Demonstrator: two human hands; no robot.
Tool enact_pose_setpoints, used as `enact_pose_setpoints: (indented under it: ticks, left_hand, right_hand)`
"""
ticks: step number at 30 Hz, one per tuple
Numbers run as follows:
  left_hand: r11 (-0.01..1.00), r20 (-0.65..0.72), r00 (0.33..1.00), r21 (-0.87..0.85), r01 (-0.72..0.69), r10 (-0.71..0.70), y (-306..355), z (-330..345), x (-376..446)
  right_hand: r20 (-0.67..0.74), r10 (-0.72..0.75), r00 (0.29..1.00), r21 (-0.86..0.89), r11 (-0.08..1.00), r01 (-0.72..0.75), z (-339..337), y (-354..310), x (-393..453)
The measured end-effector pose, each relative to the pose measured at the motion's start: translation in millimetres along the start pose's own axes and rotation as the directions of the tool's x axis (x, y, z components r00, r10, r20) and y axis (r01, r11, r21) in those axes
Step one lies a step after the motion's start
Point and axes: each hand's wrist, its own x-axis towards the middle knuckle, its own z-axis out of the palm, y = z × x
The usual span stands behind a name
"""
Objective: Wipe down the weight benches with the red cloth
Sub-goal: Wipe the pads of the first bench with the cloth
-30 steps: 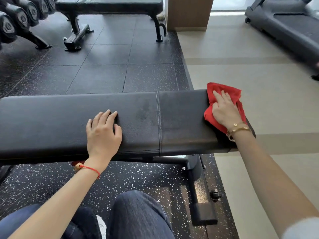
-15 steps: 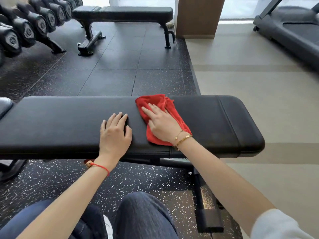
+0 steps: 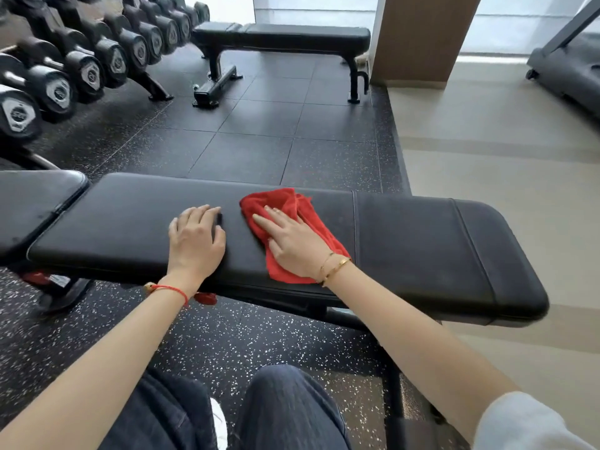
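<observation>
My right hand (image 3: 297, 246) lies flat, fingers straight, pressing the one red cloth (image 3: 285, 228) onto the middle of the near bench (image 3: 422, 251). My left hand (image 3: 196, 241) rests relaxed on the pad just beside it, holding nothing. Two benches are in view; the far bench (image 3: 282, 35) stands across the floor, beside the dumbbells (image 3: 87, 69).

I see a bright, evenly daylit feed; light pours in from the windows (image 3: 526, 21) at twelve to one o'clock, blown out to white. A soft sheen lies on the black padded surface (image 3: 422, 248). Shadows under it are faint. Straight lines bow toward the edges, and the left hand's fingers (image 3: 207, 213) smear slightly.
</observation>
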Motion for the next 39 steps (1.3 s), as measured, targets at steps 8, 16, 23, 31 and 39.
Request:
enact_pose_setpoints:
  ticks: [8, 16, 23, 31, 39]
  left_hand:
    - [0.998, -0.009, 1.0, -0.055, 0.02, -0.021, -3.2, 5.7, -2.0]
    - [0.998, -0.029, 0.999, -0.04, 0.045, -0.046, -0.7, 4.7, 0.8]
    - [0.999, -0.03, 0.999, -0.036, 0.026, -0.027, -1.6, 6.3, 0.1]
    - [0.999, -0.043, 0.999, -0.035, 0.025, -0.026, -3.0, 9.3, 0.8]
    - [0.999, -0.017, 0.999, -0.03, 0.034, -0.035, -2.7, 9.9, 0.9]
  right_hand:
    - [-0.028, 0.138, 0.99, 0.052, 0.989, -0.136, -14.3, 38.9, -24.5]
    - [0.03, 0.108, 0.994, 0.095, 0.989, -0.11, -6.8, 19.6, 28.3]
    - [-0.23, 0.225, 0.947, 0.196, 0.964, -0.181, -18.9, 19.1, -0.4]
    - [-0.075, 0.466, 0.882, 0.082, 0.884, -0.46, -15.2, 28.5, -20.9]
    - [-0.104, 0.461, 0.881, 0.219, 0.875, -0.432, -24.2, 17.8, -6.9]
